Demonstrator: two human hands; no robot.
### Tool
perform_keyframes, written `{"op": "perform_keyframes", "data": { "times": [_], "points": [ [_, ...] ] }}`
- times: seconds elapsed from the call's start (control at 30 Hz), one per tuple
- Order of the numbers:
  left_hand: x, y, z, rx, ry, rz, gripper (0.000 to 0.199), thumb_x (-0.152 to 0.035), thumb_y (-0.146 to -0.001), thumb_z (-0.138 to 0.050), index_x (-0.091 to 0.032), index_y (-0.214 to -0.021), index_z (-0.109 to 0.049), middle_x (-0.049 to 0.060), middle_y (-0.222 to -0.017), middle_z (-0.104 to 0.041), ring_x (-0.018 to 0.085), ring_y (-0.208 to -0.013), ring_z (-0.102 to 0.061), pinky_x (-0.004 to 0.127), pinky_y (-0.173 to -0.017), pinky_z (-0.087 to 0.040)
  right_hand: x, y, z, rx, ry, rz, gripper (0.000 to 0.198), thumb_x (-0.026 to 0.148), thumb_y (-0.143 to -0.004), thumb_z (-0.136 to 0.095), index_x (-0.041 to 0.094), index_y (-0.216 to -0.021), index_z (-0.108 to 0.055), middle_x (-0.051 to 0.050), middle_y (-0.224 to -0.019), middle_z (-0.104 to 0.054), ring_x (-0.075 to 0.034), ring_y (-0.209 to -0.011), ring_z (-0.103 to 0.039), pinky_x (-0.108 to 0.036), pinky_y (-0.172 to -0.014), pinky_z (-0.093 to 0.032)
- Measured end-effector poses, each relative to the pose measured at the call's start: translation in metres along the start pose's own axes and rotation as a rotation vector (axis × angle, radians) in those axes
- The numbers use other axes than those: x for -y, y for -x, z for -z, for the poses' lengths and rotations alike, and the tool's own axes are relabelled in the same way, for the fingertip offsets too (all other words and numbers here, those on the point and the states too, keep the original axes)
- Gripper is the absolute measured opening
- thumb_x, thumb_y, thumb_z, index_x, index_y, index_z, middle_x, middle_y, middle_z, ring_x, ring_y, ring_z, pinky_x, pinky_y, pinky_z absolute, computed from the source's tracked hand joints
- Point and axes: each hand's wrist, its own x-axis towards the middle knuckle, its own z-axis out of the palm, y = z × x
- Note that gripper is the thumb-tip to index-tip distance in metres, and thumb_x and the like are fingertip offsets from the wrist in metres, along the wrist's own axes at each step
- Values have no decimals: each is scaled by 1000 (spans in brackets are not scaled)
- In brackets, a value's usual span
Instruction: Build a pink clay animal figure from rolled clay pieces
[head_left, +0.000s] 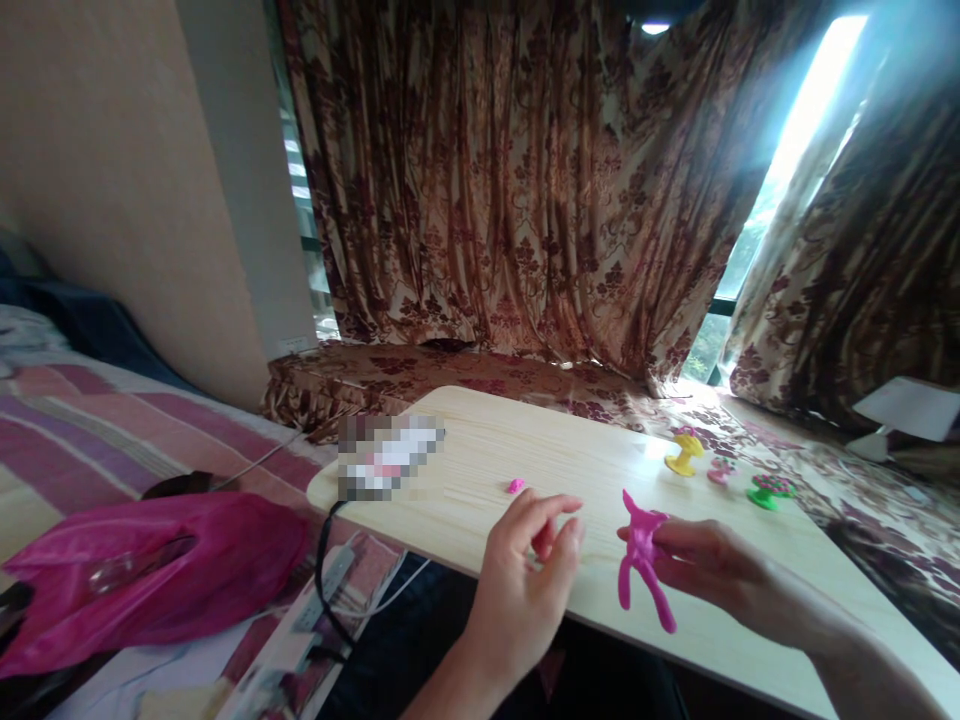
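Observation:
A bright pink figure (641,545), with thin limbs and apparently moulded from clay, is pinched between the thumb and fingers of my right hand (712,565) above the table. To its left, my left hand (529,570) is raised with curled fingers; a gap shows between thumb and forefinger, and I see nothing in it. Just beyond that hand lies a small pink lump (516,486) on the tabletop. Farther right stand a yellow piece (684,455) on a round base, a small pink piece (721,470) and a green piece (769,490) dotted with pink.
The pale wooden table (465,430) has a blurred-out white object (394,455) at its left, with a black cable near it. A pink bag (165,570) lies on the striped bed. Beside the table is a power strip (326,590). A white lamp (904,410) is at right.

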Motion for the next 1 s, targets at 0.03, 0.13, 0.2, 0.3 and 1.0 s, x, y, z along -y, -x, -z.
{"op": "perform_keyframes", "data": {
  "times": [0.03, 0.13, 0.2, 0.3, 1.0],
  "points": [
    [-1, -7, 1, 72, 106, 88, 23, -32, -86, -51, -21, -102, -63, -2, -74, -43, 9, -64, -43, 25, -66, -44, 2, 0, 2, 40, -16, -21, 33, 45, -84, -55, 18, -99, -67, -6, -89, -64, -18, -80, -58, -28, -73, -49],
    [1, -23, 0, 340, 385, 279, 31, -33, -82, -57, -20, -110, -60, -3, -72, -41, 7, -60, -38, 21, -58, -39, 9, 0, 4, 144, -58, -94, 34, 46, -83, -55, 18, -97, -68, -5, -86, -63, -19, -82, -56, -28, -74, -48],
    [3, -30, -3, 469, 477, 298, 32, -29, -78, -61, -18, -108, -62, -3, -70, -42, 6, -60, -37, 20, -58, -36, 12, -1, 3, 209, -76, -116, 34, 45, -83, -56, 16, -96, -67, -5, -86, -62, -18, -82, -54, -27, -73, -47],
    [6, -33, -6, 620, 552, 307, 30, -25, -74, -63, -14, -103, -65, -2, -69, -46, 6, -58, -38, 21, -57, -32, 14, -1, 3, 290, -128, -136, 32, 42, -84, -57, 15, -98, -65, -4, -87, -60, -16, -79, -51, -25, -72, -45],
    [4, -25, -5, 603, 567, 326, 37, -22, -65, -77, -19, -97, -60, -5, -68, -49, 4, -57, -42, 17, -55, -32, 15, 0, -5, 339, -463, -143, 37, 42, -80, -62, 14, -104, -63, 1, -75, -47, -10, -64, -37, -21, -60, -33]
  ]
}}
